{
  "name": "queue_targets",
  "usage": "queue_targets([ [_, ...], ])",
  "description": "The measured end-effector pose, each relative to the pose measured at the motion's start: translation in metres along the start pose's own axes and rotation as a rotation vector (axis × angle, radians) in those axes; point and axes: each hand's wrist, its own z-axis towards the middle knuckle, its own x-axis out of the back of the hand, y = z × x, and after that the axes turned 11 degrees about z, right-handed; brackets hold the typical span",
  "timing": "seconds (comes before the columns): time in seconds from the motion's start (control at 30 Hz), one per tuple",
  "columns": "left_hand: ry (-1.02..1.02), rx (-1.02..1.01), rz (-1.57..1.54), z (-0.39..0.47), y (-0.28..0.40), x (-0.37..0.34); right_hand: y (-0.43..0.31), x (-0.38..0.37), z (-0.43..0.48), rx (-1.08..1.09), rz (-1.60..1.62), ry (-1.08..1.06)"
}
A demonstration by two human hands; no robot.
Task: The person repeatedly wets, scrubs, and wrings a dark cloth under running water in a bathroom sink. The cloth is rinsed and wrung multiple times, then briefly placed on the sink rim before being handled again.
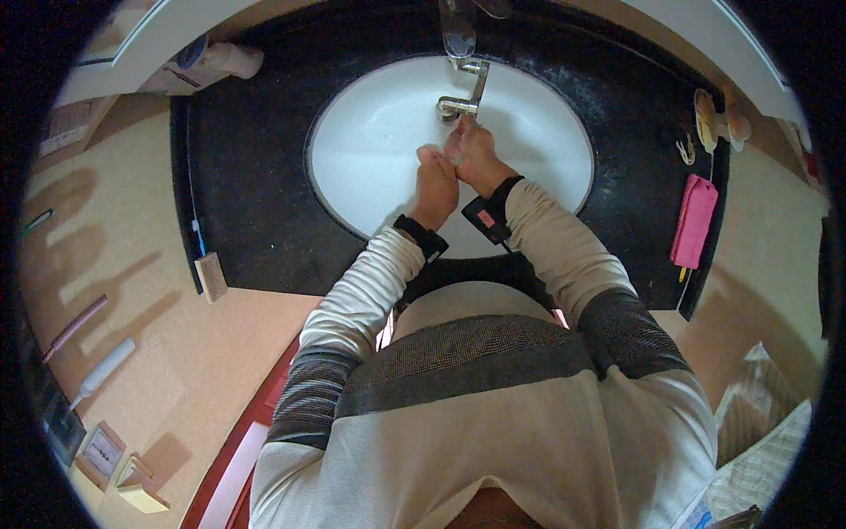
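Both my hands are over a white oval sink basin (pixel 370 145) set in a black countertop (pixel 264 172). My right hand (pixel 477 155) is just below the end of a jointed metal faucet extension (pixel 459 106), which hangs from the faucet spout (pixel 458 30). Its fingers are bent, and water or lather seems to show near them. Close beside it on the left, my left hand (pixel 436 185) has its fingers curled inward. Whether the hands hold anything between them is hard to make out. Black bands circle both wrists, and a small black device (pixel 486 218) hangs at the right one.
On the counter's right side lie a folded pink cloth (pixel 694 221) and a pale cord (pixel 685 150). At the left edge are a blue toothbrush (pixel 198 237) and a small light block (pixel 211 276). A white bottle-like item (pixel 241 61) is at the back left.
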Motion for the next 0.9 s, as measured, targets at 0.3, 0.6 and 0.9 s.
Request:
queue_targets([
  [0.3,-0.067,-0.283,0.098,0.02,-0.017,0.015,-0.032,0.011,-0.007,-0.039,-0.233,-0.149],
  [0.6,-0.398,0.271,-0.31,0.029,-0.016,0.028,-0.126,-0.02,0.021,0.362,-1.006,-0.064],
  [0.9,-0.42,0.289,-0.395,0.025,-0.006,0.038,-0.169,-0.096,-0.016,0.394,-0.905,-0.116],
])
